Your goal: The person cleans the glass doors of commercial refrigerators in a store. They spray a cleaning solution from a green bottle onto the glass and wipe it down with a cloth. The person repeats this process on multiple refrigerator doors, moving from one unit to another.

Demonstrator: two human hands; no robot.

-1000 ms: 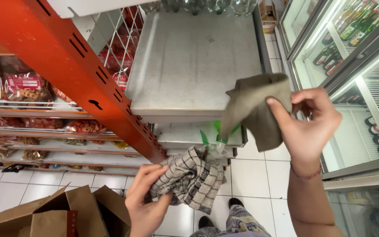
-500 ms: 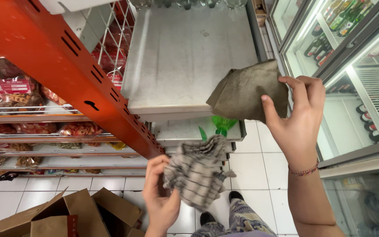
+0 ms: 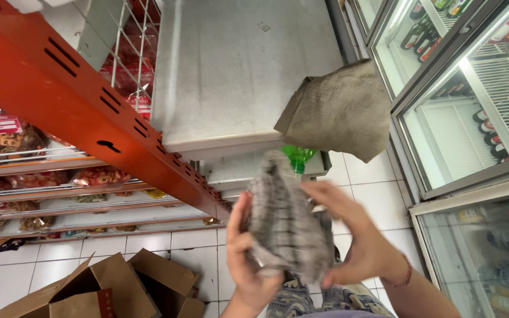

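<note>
My left hand point(image 3: 244, 262) and my right hand point(image 3: 357, 238) both grip a grey checkered cloth point(image 3: 287, 218), blurred with motion, held between them at chest height over the tiled floor. A brownish-green cloth point(image 3: 343, 112) lies free on the right front corner of a grey metal shelf point(image 3: 237, 70) and hangs over its edge, apart from both hands. Just under that cloth, the top of a green plastic bottle point(image 3: 297, 156) shows on a lower shelf.
An orange shelf upright point(image 3: 78, 106) slants across the left, with bagged snacks point(image 3: 7, 135) on wire shelves behind it. Open cardboard boxes point(image 3: 107, 288) sit on the floor at lower left. Glass-door drink coolers point(image 3: 472, 88) line the right.
My right hand let go of the brownish-green cloth, left on the shelf corner, and came down onto the checkered cloth. My left hand lifted that cloth slightly to the right.
</note>
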